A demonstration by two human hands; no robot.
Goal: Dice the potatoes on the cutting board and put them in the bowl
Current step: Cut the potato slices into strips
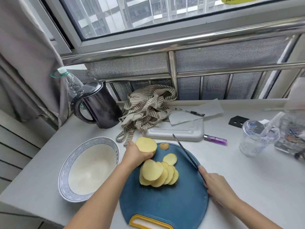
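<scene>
Partly sliced, nothing diced

Firm, wet-cut and likely slippery, the potato half (146, 145) sits at the far-left edge of the cutting board (165, 204), the left hand (137, 154) curled round it. Fanned slices (156, 174) lie mid-board, best pinned flat from above. The right hand (216, 187) grips the knife (184, 151). The bowl (65, 171) waits just left; a striped cloth (146, 109) and a lighter (215, 139) lie beyond.
</scene>
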